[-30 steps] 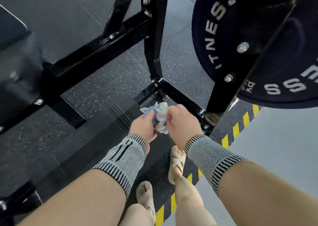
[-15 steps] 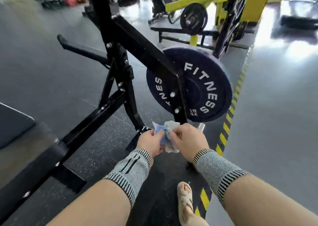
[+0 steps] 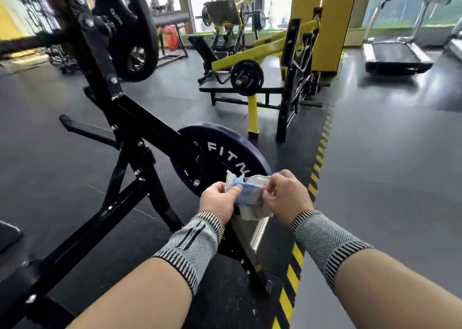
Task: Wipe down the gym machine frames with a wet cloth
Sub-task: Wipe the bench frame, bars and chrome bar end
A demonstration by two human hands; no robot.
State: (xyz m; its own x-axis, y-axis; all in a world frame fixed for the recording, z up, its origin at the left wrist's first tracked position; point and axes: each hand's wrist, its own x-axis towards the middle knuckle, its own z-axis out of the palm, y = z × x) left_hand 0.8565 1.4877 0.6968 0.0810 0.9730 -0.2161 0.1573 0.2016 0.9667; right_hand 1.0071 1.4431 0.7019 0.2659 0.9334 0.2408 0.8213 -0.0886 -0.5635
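A crumpled blue and white cloth (image 3: 251, 198) hangs between my two hands in the lower middle of the view. My left hand (image 3: 219, 200) grips its left side with curled fingers. My right hand (image 3: 287, 196) pinches its right edge. Both hands hover in front of a dark weight plate (image 3: 215, 151) marked with white letters. The plate sits on a black machine frame (image 3: 140, 126) that slants from upper left down toward my hands. The cloth touches no part of the frame. Grey knitted sleeves cover both wrists.
A second black plate (image 3: 130, 28) hangs high on the frame at upper left. A yellow and black machine (image 3: 265, 53) stands behind, a yellow pillar (image 3: 322, 15) beyond it and a treadmill (image 3: 397, 56) at far right. Yellow and black floor tape (image 3: 292, 278) runs along the mat edge.
The view has lifted from the floor and my feet to the gym room. My hands have stayed on the cloth and spread it slightly wider.
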